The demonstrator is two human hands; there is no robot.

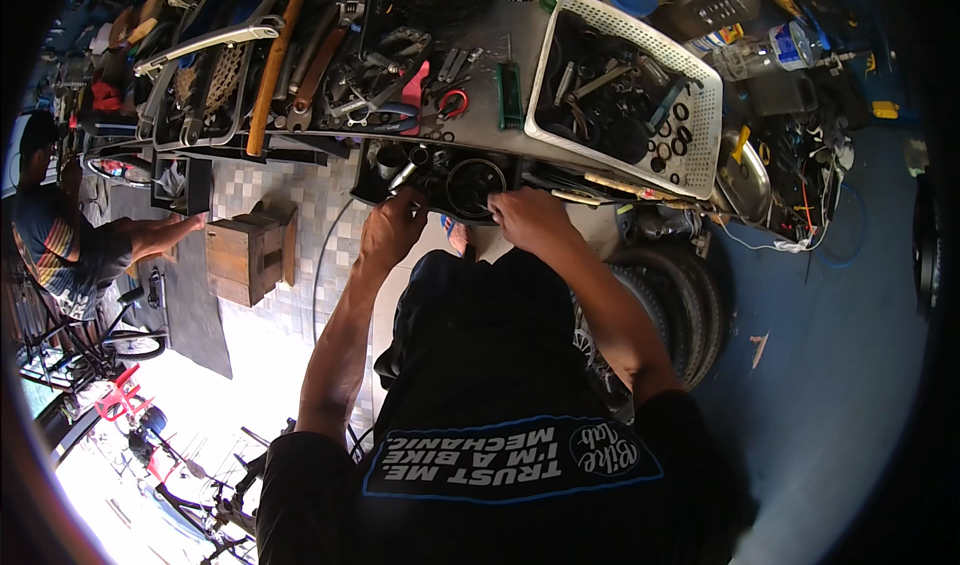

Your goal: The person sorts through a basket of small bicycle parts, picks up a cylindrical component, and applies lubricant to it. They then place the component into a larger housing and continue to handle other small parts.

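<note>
A dark drawer [449, 211] stands pulled out below the workbench in front of me. My left hand [393, 229] is closed at the left part of its front edge, fingers curled over it. At the front right corner, my right hand [532, 219] is closed on the edge too; its fingertips are partly hidden. Inside the drawer lie a large dark ring [476, 164], close to the right fingers, and a shiny silver cylindrical tool [404, 175], just beyond the left fingers. Other small dark parts in there are too dim to name.
On the workbench [478, 40] lie a wooden-handled tool [270, 85], red-handled scissors [453, 104] and a white basket [704, 155] of metal parts. Tyres [695, 315] rest at right. A wooden box [240, 265] and a seated person [60, 215] are at left.
</note>
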